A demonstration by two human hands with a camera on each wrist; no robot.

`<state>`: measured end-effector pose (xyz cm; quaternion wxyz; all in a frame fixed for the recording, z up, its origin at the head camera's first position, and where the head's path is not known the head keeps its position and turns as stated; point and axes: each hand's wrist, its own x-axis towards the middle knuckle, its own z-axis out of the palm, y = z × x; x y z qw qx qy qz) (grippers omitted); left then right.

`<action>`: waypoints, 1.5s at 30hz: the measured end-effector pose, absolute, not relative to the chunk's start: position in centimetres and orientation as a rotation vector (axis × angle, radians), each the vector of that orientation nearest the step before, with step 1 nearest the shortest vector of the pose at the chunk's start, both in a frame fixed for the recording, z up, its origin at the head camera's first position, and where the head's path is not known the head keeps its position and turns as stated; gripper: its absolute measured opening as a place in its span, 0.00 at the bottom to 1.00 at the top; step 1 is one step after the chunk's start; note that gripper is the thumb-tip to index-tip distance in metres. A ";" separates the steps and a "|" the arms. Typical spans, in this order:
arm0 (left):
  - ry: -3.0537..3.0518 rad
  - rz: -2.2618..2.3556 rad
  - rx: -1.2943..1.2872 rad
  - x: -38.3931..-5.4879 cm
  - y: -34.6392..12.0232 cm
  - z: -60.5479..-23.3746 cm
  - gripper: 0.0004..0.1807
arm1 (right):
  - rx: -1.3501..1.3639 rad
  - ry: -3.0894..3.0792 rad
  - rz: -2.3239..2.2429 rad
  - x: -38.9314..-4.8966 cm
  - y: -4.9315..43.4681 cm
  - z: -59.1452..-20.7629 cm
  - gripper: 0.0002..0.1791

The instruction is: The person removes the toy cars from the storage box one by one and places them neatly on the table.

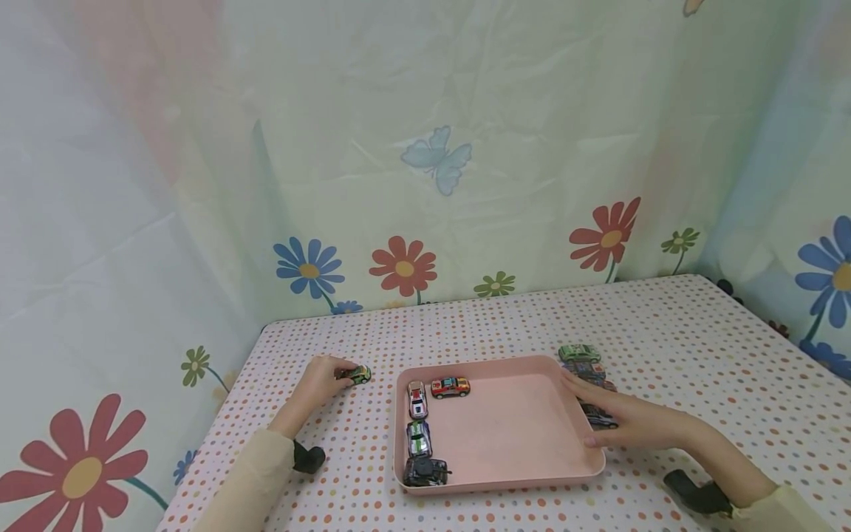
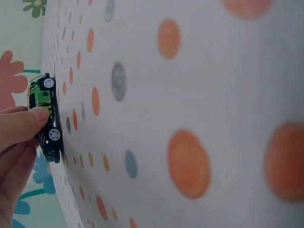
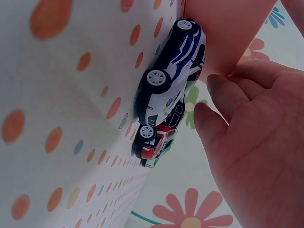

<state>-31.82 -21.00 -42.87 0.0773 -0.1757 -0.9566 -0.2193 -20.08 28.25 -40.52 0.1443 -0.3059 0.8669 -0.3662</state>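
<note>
Left hand (image 1: 322, 380) has a little green-and-black car (image 1: 361, 374) pinched between thumb and fingers, out on the table left of the tray (image 1: 512, 428). Wheels are right at the tabletop; can't swear they're touching. Right hand (image 1: 631, 417) is over the tray's right rim, fingers pretty much straight, not gripping any car.

So the tray: pink, shallow, four toys in it. Down the left side there's a white-and-red car (image 1: 417, 400), then a green-and-white one (image 1: 419, 439), then a black vehicle (image 1: 425, 471) in the near corner with a thin bit poking out. A red-and-yellow car (image 1: 450, 386) sits sideways by the far wall, just right of the white-and-red one.

More cars are bunched outside the tray's right wall. A light green car (image 1: 579, 353) shows best from here; the right hand covers part of the rest, so no honest count from me. From the right wrist there's a blue-and-white car (image 3: 173, 66) closest.

Table (image 1: 359, 443) has a polka-dot cover, and behind it hangs a pale backdrop (image 1: 532, 148) with flowers and a blue butterfly.
</note>
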 end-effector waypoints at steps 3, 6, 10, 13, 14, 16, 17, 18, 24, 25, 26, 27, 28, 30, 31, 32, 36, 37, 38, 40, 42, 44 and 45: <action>-2.880 -0.643 -0.528 -31.5 -20.8 -42.7 0.14 | -0.891 2.498 -1.051 -20.1 28.2 -40.4 0.48; -2.884 -0.591 -0.548 -31.3 -20.5 -42.6 0.15 | -0.896 2.488 -1.055 -20.1 28.2 -40.4 0.48; -2.840 -0.569 -0.584 -31.0 -19.8 -42.4 0.23 | -0.899 2.481 -1.061 -20.1 28.3 -40.5 0.48; -2.811 -0.639 -0.633 -30.5 -18.6 -41.5 0.34 | -0.908 2.493 -1.051 -20.1 28.3 -40.5 0.48; -2.810 -0.673 -0.652 -30.2 -18.0 -41.1 0.36 | -0.913 2.499 -1.046 -20.1 28.3 -40.5 0.48; -2.816 -0.713 -0.712 -29.7 -16.8 -40.1 0.40 | -0.915 2.507 -1.042 -20.1 28.3 -40.6 0.48; -2.817 -0.733 -0.750 -29.5 -16.2 -39.7 0.41 | -0.916 2.508 -1.043 -20.1 28.3 -40.6 0.48; -2.826 -0.743 -0.785 -29.3 -15.5 -39.2 0.42 | -0.916 2.506 -1.049 -20.1 28.3 -40.6 0.48; -2.891 -0.810 -1.010 -28.3 -11.6 -36.4 0.42 | -0.921 2.511 -1.046 -20.1 28.4 -40.6 0.47; -2.884 -0.815 -1.049 -28.3 -10.9 -36.1 0.40 | -0.922 2.511 -1.044 -20.1 28.4 -40.7 0.47; -2.878 -0.812 -1.076 -28.4 -10.3 -35.8 0.37 | -0.921 2.510 -1.043 -20.1 28.4 -40.7 0.47; -2.865 -0.798 -1.094 -28.5 -9.7 -35.6 0.35 | -0.917 2.513 -1.041 -20.2 28.4 -40.7 0.47; -2.857 -0.794 -1.103 -28.6 -9.1 -35.5 0.32 | -0.920 2.514 -1.039 -20.2 28.4 -40.7 0.47; -2.846 -0.791 -1.096 -28.9 -8.0 -35.6 0.27 | -0.923 2.509 -1.043 -20.2 28.3 -40.7 0.47; -2.840 -0.793 -1.091 -29.0 -7.6 -35.7 0.25 | -0.924 2.507 -1.049 -20.2 28.3 -40.7 0.47; -2.847 -0.801 -1.069 -29.2 -7.1 -35.8 0.24 | -0.921 2.502 -1.055 -20.1 28.3 -40.7 0.47; -2.875 -0.803 -1.034 -29.5 -5.8 -36.7 0.17 | -0.913 2.491 -1.070 -20.1 28.2 -40.7 0.47; -2.886 -0.779 -1.031 -29.6 -5.6 -37.0 0.15 | -0.912 2.489 -1.070 -20.1 28.2 -40.8 0.47; -2.870 -0.753 -1.047 -29.8 -5.5 -37.6 0.14 | -0.911 2.490 -1.066 -20.1 28.2 -40.8 0.47; -2.874 -0.693 -1.047 -29.8 -5.1 -38.0 0.13 | -0.916 2.492 -1.063 -20.1 28.2 -40.8 0.47; -2.869 -0.616 -1.037 -29.6 -4.8 -38.2 0.12 | -0.917 2.494 -1.061 -20.1 28.2 -40.7 0.47; -2.851 -0.545 -1.037 -29.4 -4.5 -38.4 0.11 | -0.919 2.497 -1.057 -20.1 28.3 -40.6 0.47; -2.868 -0.509 -1.020 -29.0 -4.3 -38.0 0.09 | -0.921 2.500 -1.051 -20.1 28.3 -40.6 0.47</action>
